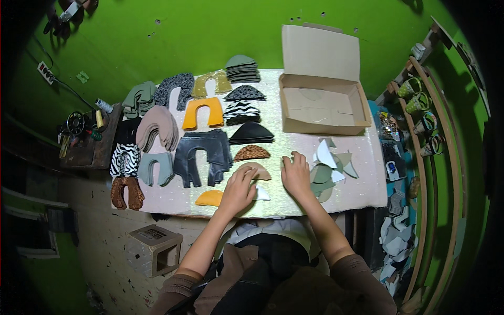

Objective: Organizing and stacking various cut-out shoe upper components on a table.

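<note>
My left hand (240, 187) lies over a tan half-round cut piece (261, 171), its fingertips on the piece and its fingers stretched out. A yellow-orange half-round piece (209, 198) lies to its left, and a white one (261, 194) shows partly beyond its wrist side. Farther up the same column are a brown spotted piece (251, 153), a black stack (252, 133) and a zebra-striped stack (242, 112). My right hand (297, 172) rests on the table with its fingers apart and holds nothing. Beside it lies a loose heap of green, white and beige pieces (321, 175).
U-shaped pieces in stacks, among them orange (195, 109), dark grey (185, 152) and pink-beige (152, 123), fill the table's left. An open cardboard box (325, 127) stands at the back right. A stool (152, 239) is on the floor; a wooden rack (428, 157) lines the right wall.
</note>
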